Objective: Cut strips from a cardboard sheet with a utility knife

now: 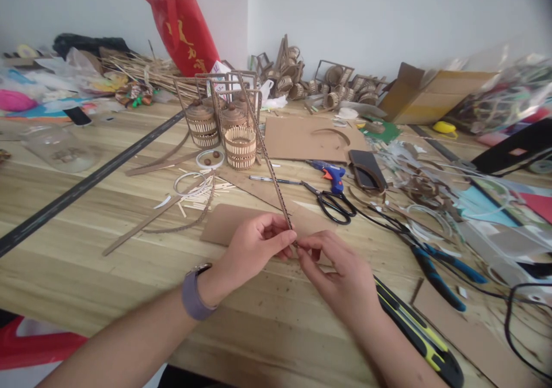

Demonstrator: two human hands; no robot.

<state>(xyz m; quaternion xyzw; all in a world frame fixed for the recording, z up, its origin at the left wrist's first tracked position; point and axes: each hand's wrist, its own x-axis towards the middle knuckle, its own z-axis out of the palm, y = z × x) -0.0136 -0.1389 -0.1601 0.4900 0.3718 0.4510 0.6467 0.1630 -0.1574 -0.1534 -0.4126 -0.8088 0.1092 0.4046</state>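
A long, narrow strip of corrugated cardboard point(272, 172) slants up and away from my hands, its wavy edge showing. My left hand point(261, 238) pinches it near its lower end between thumb and fingers. Close beside, my right hand point(334, 258) has thumb and forefinger closed on the tip of the same strip. Under the hands lies a flat piece of brown cardboard point(224, 221). Beyond it stand small round baskets of pale sticks and cardboard, the nearest one point(240, 146) open at the top.
Black-handled scissors point(336, 207), a blue glue gun point(330, 175) and a pen point(276, 179) lie ahead. To the right are pliers point(437, 276) and a yellow-black utility knife point(420, 336). Small sticks point(202, 195) are scattered at left near a dark metal ruler point(95, 181).
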